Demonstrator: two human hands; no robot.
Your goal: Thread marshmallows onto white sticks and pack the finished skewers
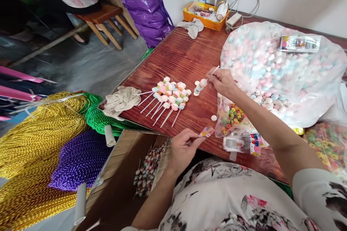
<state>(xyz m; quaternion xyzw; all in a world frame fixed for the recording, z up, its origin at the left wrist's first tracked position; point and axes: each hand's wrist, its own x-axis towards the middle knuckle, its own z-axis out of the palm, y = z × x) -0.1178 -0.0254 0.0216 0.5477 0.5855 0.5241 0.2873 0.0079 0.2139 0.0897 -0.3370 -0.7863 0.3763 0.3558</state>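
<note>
My right hand [222, 81] is closed on a thin white stick [215, 70] with a few pastel marshmallows [200, 86] threaded on its lower end, held just above the wooden table [187, 54]. Near the table's front edge, my left hand [182, 149] pinches a small colourful wrapper [206, 132]. To the left lies a fan of several finished marshmallow sticks [169, 97]. One loose white marshmallow [214, 118] rests on the wood between my hands.
A big clear bag of pastel marshmallows [282, 68] fills the table's right side, with smaller bags of coloured cereal rings [234, 117] in front. A cloth glove [121, 100], an orange tray [206, 16], a cardboard box [130, 173] of finished sticks and gold, green and purple bead strands [54, 144] surround it.
</note>
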